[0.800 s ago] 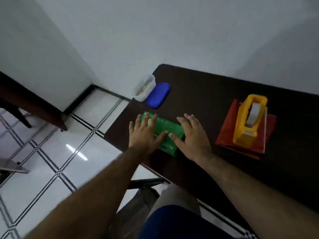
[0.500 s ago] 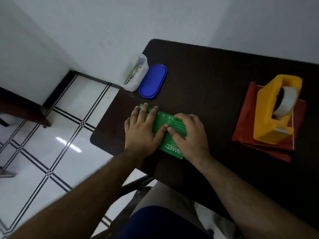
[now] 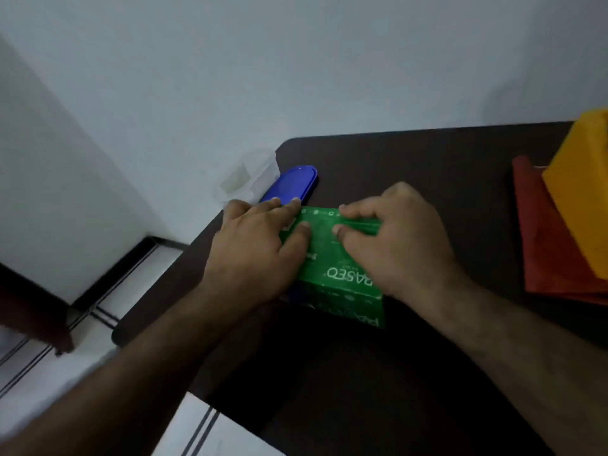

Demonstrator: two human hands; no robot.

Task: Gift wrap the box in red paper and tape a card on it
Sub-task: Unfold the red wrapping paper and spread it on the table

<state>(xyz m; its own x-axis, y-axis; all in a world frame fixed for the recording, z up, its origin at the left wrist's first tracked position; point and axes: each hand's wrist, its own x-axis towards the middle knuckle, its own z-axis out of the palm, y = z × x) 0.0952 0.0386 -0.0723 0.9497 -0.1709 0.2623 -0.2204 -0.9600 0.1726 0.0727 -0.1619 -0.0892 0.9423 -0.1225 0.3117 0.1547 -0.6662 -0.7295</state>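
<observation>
A green box (image 3: 342, 284) with white lettering lies on the dark table (image 3: 427, 179) near its left edge. My left hand (image 3: 253, 248) lies over the box's left end, fingers curled around its far edge. My right hand (image 3: 398, 238) grips the right part of the box top, fingertips pinching its far edge. Folded red paper (image 3: 546, 251) lies at the right edge of view under a yellow tape dispenser (image 3: 582, 189), which is cut off by the frame. No card is visible.
A blue oval lid (image 3: 291, 184) and a clear plastic container (image 3: 245, 177) sit at the table's far left corner against the white wall. Tiled floor drops away left of the table. My lap is below the near table edge.
Both hands went from resting flat on the box to gripping it. The view swung closer and right, so the box looks bigger and the dispenser is mostly out of frame.
</observation>
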